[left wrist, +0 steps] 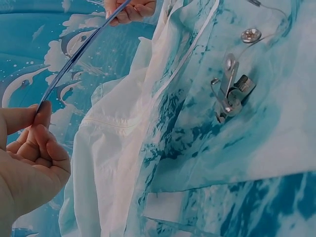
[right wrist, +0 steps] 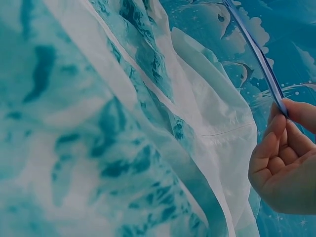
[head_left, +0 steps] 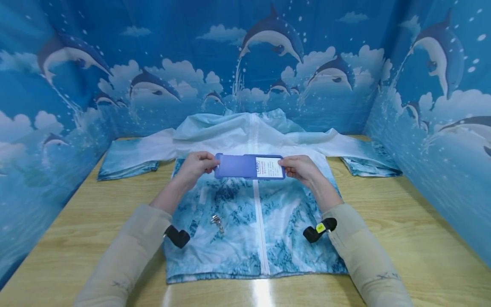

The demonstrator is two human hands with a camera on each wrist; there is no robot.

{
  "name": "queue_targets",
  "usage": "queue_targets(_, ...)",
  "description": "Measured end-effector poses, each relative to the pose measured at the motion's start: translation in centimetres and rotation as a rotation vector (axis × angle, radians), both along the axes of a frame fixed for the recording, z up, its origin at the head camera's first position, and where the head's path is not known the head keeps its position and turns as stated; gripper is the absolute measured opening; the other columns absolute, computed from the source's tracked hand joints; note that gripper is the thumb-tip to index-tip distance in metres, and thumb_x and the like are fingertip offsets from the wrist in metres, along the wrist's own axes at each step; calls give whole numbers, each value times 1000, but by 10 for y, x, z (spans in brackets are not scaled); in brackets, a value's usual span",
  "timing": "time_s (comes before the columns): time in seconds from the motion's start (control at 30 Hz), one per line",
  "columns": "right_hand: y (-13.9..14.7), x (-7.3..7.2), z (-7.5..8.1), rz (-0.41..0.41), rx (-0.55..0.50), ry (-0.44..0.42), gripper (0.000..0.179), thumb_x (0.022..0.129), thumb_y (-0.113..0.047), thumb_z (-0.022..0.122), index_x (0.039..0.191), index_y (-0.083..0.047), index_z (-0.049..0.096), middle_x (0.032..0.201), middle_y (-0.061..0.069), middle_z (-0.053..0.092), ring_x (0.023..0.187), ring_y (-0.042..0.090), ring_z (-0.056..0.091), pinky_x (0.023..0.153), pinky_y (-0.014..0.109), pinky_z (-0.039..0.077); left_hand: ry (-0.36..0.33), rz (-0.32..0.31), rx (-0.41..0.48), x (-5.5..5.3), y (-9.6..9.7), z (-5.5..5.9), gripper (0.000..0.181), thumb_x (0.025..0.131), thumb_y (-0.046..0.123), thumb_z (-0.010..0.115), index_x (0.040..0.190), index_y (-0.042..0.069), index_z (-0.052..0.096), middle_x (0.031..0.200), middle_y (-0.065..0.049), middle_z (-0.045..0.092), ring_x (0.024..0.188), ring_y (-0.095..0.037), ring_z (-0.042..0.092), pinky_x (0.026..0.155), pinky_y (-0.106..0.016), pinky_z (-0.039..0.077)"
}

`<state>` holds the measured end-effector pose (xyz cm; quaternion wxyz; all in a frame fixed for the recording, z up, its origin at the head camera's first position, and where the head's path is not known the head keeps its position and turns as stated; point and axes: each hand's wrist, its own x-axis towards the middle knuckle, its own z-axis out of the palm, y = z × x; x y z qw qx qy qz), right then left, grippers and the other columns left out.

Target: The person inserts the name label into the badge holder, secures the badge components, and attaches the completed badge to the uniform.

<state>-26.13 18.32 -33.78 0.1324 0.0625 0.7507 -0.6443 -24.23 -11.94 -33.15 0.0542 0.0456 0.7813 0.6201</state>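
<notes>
Purple card holder (head_left: pixel 237 166) is above the jacket (head_left: pixel 238 209), left hand (head_left: pixel 196 167) and right hand (head_left: pixel 302 168) pinching its ends. Current step: apparently positioning; next move probably calls for even finger pressure.

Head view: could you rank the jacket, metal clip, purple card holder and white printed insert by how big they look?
Largest to smallest:
1. Jacket
2. Purple card holder
3. White printed insert
4. Metal clip
</notes>
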Motion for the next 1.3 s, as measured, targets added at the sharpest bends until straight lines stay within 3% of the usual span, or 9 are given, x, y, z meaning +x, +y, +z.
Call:
queue_targets(0.3, -2, -1, 2, 18, -10, 5, 39, 91, -20, 62, 120, 5, 57, 79, 1, 62, 61, 9, 51, 62, 24, 45, 18, 27, 37, 1, 3, -1, 17, 92, 10, 57, 80, -2, 54, 69, -5, 52, 68, -20, 47, 79, -49, 38)
queue_targets(0.47, -3, -2, 3, 23, -13, 3, 39, 91, -19, 61, 121, 5, 56, 80, 2, 62, 60, 9, 50, 61, 24, 44, 10, 34, 41, 0, 4, -1, 17, 92, 9, 57, 80, -2, 54, 70, -5, 52, 73, -27, 47, 80, -49, 38)
queue_targets(0.97, -6, -1, 1, 7, -28, -20, 40, 91, -21, 61, 124, 3, 56, 81, 2, 64, 61, 9, 53, 63, 25, 45, 1, 42, 6, 0, 6, -3, 17, 91, 13, 59, 80, 2, 55, 71, -3, 53, 76, -28, 49, 80, -46, 40)
queue_targets(1.3, -7, -2, 0, 35, -6, -16, 43, 91, -23, 62, 126, 0, 55, 83, 1, 64, 72, 12, 57, 78, 35, 44, 21, 22, 4, -2, 4, -7, 18, 91, 14, 59, 79, 2, 56, 71, -8, 53, 74, -27, 48, 78, -46, 38)
